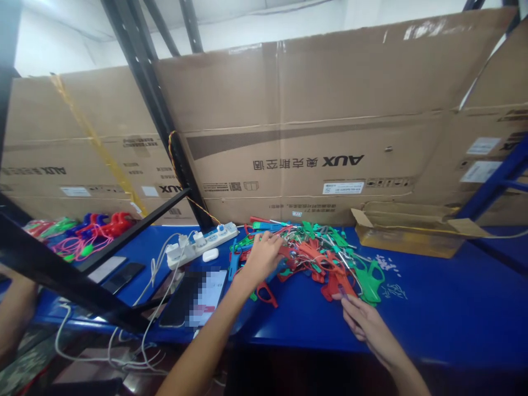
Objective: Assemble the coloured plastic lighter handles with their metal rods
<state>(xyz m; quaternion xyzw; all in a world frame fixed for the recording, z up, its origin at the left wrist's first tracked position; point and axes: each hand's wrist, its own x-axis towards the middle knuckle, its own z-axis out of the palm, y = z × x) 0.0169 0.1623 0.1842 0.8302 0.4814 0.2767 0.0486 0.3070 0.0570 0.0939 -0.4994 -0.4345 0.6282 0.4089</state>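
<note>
A heap of red, green and blue plastic parts [317, 253] with thin metal rods lies on the blue table. My left hand [264, 253] reaches into the left side of this heap, fingers bent down among the parts; whether it grips one is hidden. At the heap's front right, my right hand [357, 316] pinches a small, thin purplish item [343, 290] between thumb and fingers. Just beyond it lies a green handle-shaped part [371, 280]. A red part with a loop [267, 295] rests in front of the heap, near my left wrist.
An open cardboard box [408, 236] stands at the back right, with small pale pieces [383, 263] before it. Left are a power strip [212, 239], a white case [210, 254], a tablet [185, 297] and cables. Black posts cross the left side; another person's arm [16, 313] shows there.
</note>
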